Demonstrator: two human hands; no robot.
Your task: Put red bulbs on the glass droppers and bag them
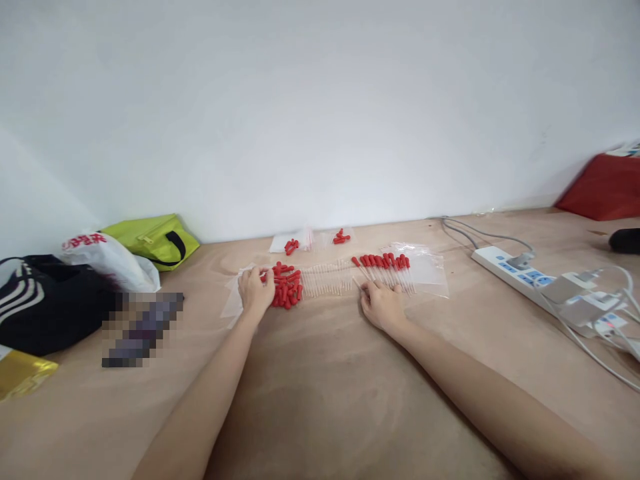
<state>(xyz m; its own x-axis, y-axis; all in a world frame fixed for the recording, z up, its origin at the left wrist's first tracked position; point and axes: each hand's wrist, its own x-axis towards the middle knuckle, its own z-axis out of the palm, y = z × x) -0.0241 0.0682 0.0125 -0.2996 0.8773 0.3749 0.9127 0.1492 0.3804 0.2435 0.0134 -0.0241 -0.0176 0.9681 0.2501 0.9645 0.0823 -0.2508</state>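
Note:
At the left of the work area, my left hand (pixel 256 289) has its fingers curled at the edge of a pile of red rubber bulbs (pixel 287 292). Red shows between thumb and forefinger, so it pinches a bulb there. My right hand (pixel 384 305) has its fingers closed on a thin clear dropper tube, whose tip pokes out to the left. Bare clear tubes (pixel 327 280) lie side by side between the hands. Just beyond the right hand rests a row of droppers with red bulbs fitted (pixel 384 261), on a clear plastic bag (pixel 431 275).
Small bags with a few red bulbs (pixel 341 237) lie near the wall. A white power strip (pixel 520 272) with plugs and cables stands right, a red bag (pixel 603 187) behind it. Left are a yellow-green pouch (pixel 155 237), a white plastic bag (pixel 107 260) and a black bag (pixel 55 303).

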